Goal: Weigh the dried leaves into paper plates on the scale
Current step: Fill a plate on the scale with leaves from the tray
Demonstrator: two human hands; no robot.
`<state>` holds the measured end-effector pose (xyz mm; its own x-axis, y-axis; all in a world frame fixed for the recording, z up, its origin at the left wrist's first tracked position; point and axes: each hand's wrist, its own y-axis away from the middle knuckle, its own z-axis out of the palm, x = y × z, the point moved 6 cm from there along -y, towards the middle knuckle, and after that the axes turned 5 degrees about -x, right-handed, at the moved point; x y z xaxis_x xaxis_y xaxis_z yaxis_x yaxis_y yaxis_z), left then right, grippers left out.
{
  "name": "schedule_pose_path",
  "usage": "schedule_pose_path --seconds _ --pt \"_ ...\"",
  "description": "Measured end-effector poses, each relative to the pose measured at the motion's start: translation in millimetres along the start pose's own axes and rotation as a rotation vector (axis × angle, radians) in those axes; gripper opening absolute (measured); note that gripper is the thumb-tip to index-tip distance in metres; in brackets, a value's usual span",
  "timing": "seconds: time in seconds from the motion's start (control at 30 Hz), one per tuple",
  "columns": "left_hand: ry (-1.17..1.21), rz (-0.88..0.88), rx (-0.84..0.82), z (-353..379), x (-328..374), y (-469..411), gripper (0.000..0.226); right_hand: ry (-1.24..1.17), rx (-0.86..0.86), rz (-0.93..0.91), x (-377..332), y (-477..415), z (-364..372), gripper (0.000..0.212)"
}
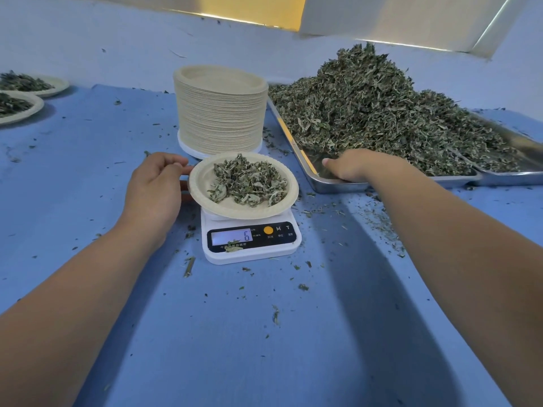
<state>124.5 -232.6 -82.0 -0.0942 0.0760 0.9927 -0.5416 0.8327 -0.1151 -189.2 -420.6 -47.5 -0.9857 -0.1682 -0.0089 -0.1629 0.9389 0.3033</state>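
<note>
Left hand (152,183) grips plate (202,183) rim; right hand (349,165) inside tray (338,187) corner.

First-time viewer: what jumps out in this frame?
The big heap of dried leaves on the steel tray at right, where the right hand reaches in. Next, the tall stack of paper plates at centre back, and in front of it the leaf-filled paper plate on the scale, which reads 6, its left rim held by the left hand.
</note>
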Motion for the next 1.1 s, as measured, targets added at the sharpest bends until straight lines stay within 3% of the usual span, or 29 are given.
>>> schedule_pose_path --seconds 0.13,0.27,0.33,0.5,0.77,0.93,1.1 --pt "0.020 0.007 0.016 -1 0 1 0.027 -0.018 0.101 -0.074 -8 3 -12 0.057" --pt "0.026 0.008 0.015 -1 0 0 0.027 -0.181 0.273 -0.063 8 5 -31 0.043" --pt "0.026 0.009 0.016 -1 -1 -1 0.026 -0.098 0.324 -0.039 15 3 -30 0.044" --pt "0.011 0.016 0.022 -1 -1 -1 0.025 0.010 0.070 -0.009 13 -18 -5 0.045" --pt "-0.004 0.017 0.021 -1 -3 -2 0.026 0.026 0.100 -0.069 -1 1 -18 0.037" --pt "-0.010 0.014 0.021 0 -2 -1 0.026 -0.049 0.322 -0.133 -3 29 -35 0.026" --pt "-0.009 0.009 0.021 -1 -2 0 0.026 -0.015 0.095 -0.111 -12 24 -10 0.047"
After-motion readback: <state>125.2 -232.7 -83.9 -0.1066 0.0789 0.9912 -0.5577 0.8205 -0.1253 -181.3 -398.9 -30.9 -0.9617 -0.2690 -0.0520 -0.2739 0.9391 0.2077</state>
